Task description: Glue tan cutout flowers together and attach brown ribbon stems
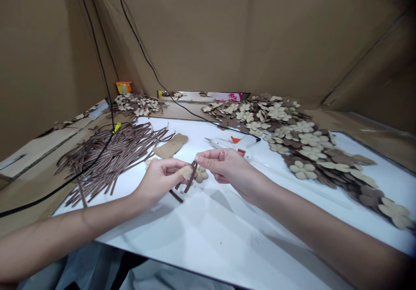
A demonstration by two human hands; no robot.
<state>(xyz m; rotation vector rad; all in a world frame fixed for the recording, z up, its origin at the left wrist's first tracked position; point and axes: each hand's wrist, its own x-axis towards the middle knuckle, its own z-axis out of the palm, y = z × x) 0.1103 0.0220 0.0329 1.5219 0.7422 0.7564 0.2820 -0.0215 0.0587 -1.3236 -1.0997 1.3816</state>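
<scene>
My left hand (pixel 164 179) is closed in a pinch on a brown ribbon strip with light stitching (pixel 191 179). Its ends hang down below my fingers. A small beige patch covers the tip of my left thumb; I cannot tell whether it is tape or a piece of fabric. With thumb and forefinger together, my right hand (pixel 227 168) grips the upper end of the same strip. Just behind the strip a beige fabric flower (pixel 201 175) is partly visible. Beyond my right hand lies a white glue gun (pixel 248 142), its tip pointing left.
Many brown strips (pixel 113 151) are heaped at left. Beige and brown flowers (pixel 308 140) pile up at right, with another pile (pixel 139 104) at back left. A cardboard scrap (pixel 171 145) lies behind my left hand. A black cable (pixel 143 49) crosses overhead; cardboard walls (pixel 208 34) enclose the white board (pixel 208 238).
</scene>
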